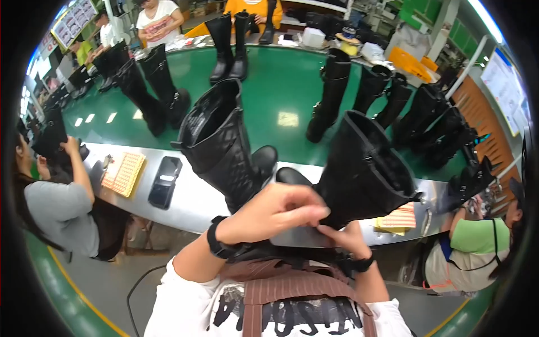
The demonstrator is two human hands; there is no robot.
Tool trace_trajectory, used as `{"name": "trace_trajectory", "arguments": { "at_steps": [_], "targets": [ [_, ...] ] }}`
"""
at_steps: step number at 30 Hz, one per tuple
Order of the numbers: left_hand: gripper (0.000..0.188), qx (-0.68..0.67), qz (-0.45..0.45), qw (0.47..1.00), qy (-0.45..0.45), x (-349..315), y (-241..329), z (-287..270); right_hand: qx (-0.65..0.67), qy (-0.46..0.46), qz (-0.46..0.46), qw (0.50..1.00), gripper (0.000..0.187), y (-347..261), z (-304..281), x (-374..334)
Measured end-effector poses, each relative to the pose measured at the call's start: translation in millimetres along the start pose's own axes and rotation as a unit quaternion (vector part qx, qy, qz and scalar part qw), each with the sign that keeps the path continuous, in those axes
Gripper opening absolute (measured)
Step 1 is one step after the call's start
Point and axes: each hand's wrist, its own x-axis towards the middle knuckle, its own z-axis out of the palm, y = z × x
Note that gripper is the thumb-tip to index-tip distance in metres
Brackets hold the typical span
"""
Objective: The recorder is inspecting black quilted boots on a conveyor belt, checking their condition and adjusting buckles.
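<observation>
Two tall black boots stand in front of me on the metal table edge. The quilted boot (227, 160) is on the left, its wide top open toward me. The other boot (359, 174), with a strap on its shaft, leans to the right. My left hand (275, 210) is closed in a pinch beside the leaning boot's lower shaft; anything between its fingertips is too small to make out. My right hand (349, 238) grips the near side of that boot, low down, with some fingers hidden. A dark band is on each wrist.
Several black boots (330, 92) stand on the green conveyor (269, 106). Left lie a phone (165, 182) and a patterned yellow pad (124, 174); another pad (397, 218) lies right. Co-workers sit at the left (62, 208) and right (477, 241), others across.
</observation>
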Motion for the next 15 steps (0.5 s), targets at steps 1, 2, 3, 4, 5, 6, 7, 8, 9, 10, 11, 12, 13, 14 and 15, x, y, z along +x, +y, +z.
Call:
{"name": "trace_trajectory", "arguments": {
  "at_steps": [1, 2, 3, 4, 5, 6, 7, 8, 9, 10, 11, 12, 13, 14, 15],
  "targets": [
    [0.027, 0.100, -0.011, 0.995, 0.001, -15.5, -7.8, -12.1, 0.037, -0.007, 0.034, 0.999, 0.056, 4.1, -6.4, -1.4],
    [0.030, 0.196, -0.105, 0.975, -0.006, -33.0, -18.2, -26.4, 0.033, -0.029, 0.064, 0.997, 0.058, 4.7, -14.1, -1.5],
    [0.034, 0.287, -0.196, 0.938, -0.017, -49.1, -31.3, -40.6, 0.027, -0.049, 0.094, 0.994, 0.060, 4.6, -20.2, 0.9],
    [0.042, 0.337, -0.234, 0.911, 0.045, -66.9, -38.8, -47.1, 0.039, -0.051, 0.098, 0.993, 0.060, 1.3, -24.0, 5.0],
    [0.051, 0.385, -0.269, 0.877, 0.105, -82.8, -45.0, -51.7, -0.030, -0.079, 0.067, 0.994, 0.068, -2.8, -27.3, 9.7],
    [0.052, 0.380, -0.311, 0.852, 0.181, -92.4, -51.7, -57.8, -0.101, -0.106, 0.035, 0.989, 0.075, -6.5, -27.2, 13.8],
    [0.049, 0.399, -0.259, 0.846, 0.240, -99.0, -64.1, -65.2, -0.094, -0.105, 0.040, 0.989, 0.075, -10.2, -25.8, 17.9],
    [0.052, 0.394, -0.156, 0.867, 0.262, -96.0, -76.3, -71.2, -0.101, -0.111, 0.024, 0.988, 0.077, -14.0, -23.8, 21.6],
    [0.057, 0.383, -0.052, 0.878, 0.283, -91.8, -87.4, -75.7, -0.111, -0.120, 0.006, 0.987, 0.079, -17.0, -20.7, 24.4],
    [0.057, 0.384, -0.054, 0.878, 0.280, -83.8, -105.1, -77.3, -0.097, -0.107, 0.028, 0.989, 0.081, -15.3, -15.4, 25.5],
    [0.057, 0.284, -0.033, 0.919, 0.270, -74.9, -122.7, -74.9, -0.094, -0.109, 0.027, 0.989, 0.081, -16.2, -6.9, 24.9],
    [0.058, 0.178, -0.009, 0.951, 0.253, -66.1, -133.8, -70.8, -0.041, -0.063, 0.027, 0.997, 0.074, -17.9, 2.1, 23.0],
    [0.058, 0.179, -0.008, 0.952, 0.248, -60.3, -137.0, -66.9, 0.011, -0.016, 0.027, 0.999, 0.068, -18.2, 9.5, 21.7],
    [0.056, 0.171, -0.042, 0.949, 0.263, -56.2, -139.1, -62.6, 0.021, 0.003, 0.018, 1.000, 0.063, -14.7, 15.1, 20.6],
    [0.053, 0.162, -0.077, 0.943, 0.279, -53.8, -140.9, -57.8, 0.022, 0.005, 0.017, 1.000, 0.063, -12.0, 18.6, 19.0]
  ]
}}
